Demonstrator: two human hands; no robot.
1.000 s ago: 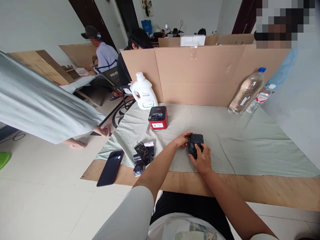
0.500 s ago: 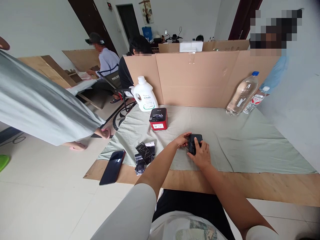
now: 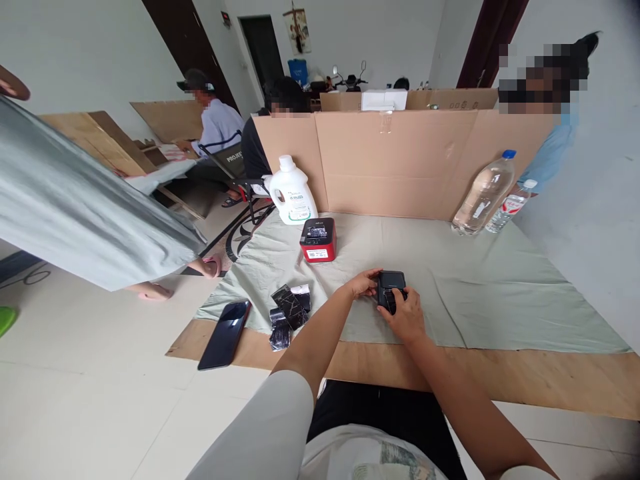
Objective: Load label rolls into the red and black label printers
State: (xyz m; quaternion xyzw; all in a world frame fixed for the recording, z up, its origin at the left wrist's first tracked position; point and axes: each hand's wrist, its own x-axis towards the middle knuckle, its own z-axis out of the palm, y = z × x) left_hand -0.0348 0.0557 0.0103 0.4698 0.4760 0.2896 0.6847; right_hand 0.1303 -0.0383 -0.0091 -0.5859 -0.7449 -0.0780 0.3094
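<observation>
A small black rectangular device (image 3: 393, 279) lies on the cloth in front of me, a flat dark panel showing at its far end. My left hand (image 3: 365, 284) grips its upper left edge between thumb and fingers. Across its lower right part lies my right hand (image 3: 407, 313), thumb at the near left side and bent fingers pressed on the lower face. The right fingers hide much of that face. To the left are several dark, shiny marble-patterned pieces (image 3: 290, 310), partly overlapping. A red and black box-shaped device (image 3: 319, 248) stands farther back.
A dark phone-like slab (image 3: 224, 335) lies at the board's left edge. Behind are a white jug (image 3: 295, 197), a cardboard panel (image 3: 390, 170), a large bottle (image 3: 484, 195) and a smaller bottle (image 3: 510, 208). Other people are left, behind the panel and at right.
My right fingers have slid down toward the near part of the black device, uncovering its far panel. My left hand stays at the left edge. The view has tilted slightly.
</observation>
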